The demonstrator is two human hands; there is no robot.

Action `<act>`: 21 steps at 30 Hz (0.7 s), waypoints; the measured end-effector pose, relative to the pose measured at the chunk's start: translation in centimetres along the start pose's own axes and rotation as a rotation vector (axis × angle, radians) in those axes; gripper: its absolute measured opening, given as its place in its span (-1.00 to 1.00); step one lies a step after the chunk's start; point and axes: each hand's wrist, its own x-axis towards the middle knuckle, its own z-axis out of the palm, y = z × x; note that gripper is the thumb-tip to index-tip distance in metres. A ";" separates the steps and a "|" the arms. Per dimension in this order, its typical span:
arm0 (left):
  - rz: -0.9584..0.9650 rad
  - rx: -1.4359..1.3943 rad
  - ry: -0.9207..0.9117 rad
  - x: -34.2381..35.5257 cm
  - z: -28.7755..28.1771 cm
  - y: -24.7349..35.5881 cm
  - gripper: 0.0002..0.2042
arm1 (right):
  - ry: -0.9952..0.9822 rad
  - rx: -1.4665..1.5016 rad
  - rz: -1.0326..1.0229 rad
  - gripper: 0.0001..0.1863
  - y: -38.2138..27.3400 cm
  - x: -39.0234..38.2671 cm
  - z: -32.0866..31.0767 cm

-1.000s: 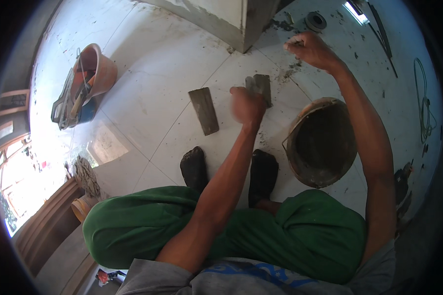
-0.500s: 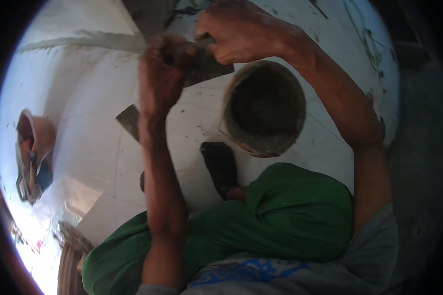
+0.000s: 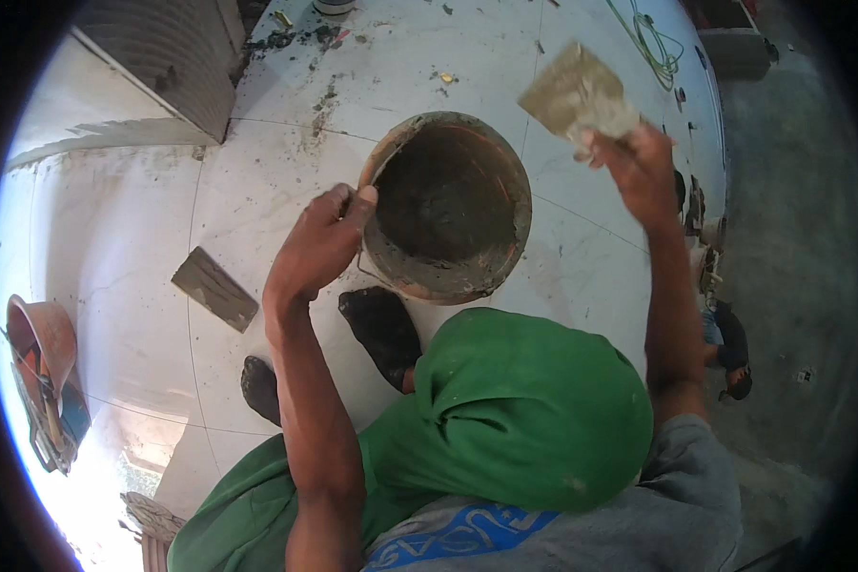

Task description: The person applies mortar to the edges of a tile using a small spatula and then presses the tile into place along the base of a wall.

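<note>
My left hand (image 3: 319,234) grips the near-left rim of a mortar-crusted bucket (image 3: 521,195), its thumb over the edge. Dark grey mortar (image 3: 445,214) lies inside the bucket. Off to the bucket's right, my right hand (image 3: 639,172) is raised with a flat, squarish plate (image 3: 570,91) pinched at its lower corner. Wet-looking grey-brown smears cover the plate, and the part near my fingers is blurred. A small rectangular slab (image 3: 215,289) with a grey coating rests on the floor left of my left hand.
An orange-pink bucket (image 3: 46,334) with tools stands at the far left. A ridged panel (image 3: 162,57) is at the upper left, with mortar crumbs (image 3: 324,105) nearby. A green hose (image 3: 653,48) lies upper right. A person (image 3: 731,343) appears at the right. My feet (image 3: 381,329) are beside the bucket.
My left hand has left the plate and come down to the bucket's rim. My right hand has carried the plate rightward, past the bucket. The view has shifted too.
</note>
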 end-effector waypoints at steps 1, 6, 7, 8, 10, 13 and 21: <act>-0.004 -0.003 -0.015 0.7 0.3 -0.4 -0.54 | 0.089 -0.084 0.007 -0.70 1.7 -2.3 0.5; 0.143 -0.320 0.233 4.9 1.1 0.1 -0.61 | 0.350 -0.403 -0.160 -0.86 5.8 -10.6 6.2; 0.237 -0.294 0.322 6.0 0.8 0.4 -0.65 | 0.364 -0.414 -0.249 -0.75 6.1 -10.7 7.8; 0.235 -0.297 0.315 6.7 0.9 0.9 -0.65 | 0.377 -0.439 -0.330 -0.63 6.4 -11.1 8.7; 0.173 -0.610 0.173 7.5 0.6 1.6 -0.68 | 0.339 -0.432 -0.397 -0.52 6.6 -11.4 10.3; 0.160 -0.615 0.080 8.5 -0.3 1.0 -0.68 | 0.231 -0.462 -0.490 -0.31 7.6 -11.7 11.5; 0.175 -0.694 0.078 8.3 0.3 1.1 -0.71 | -0.074 -0.678 -0.535 -0.29 8.3 -12.4 12.4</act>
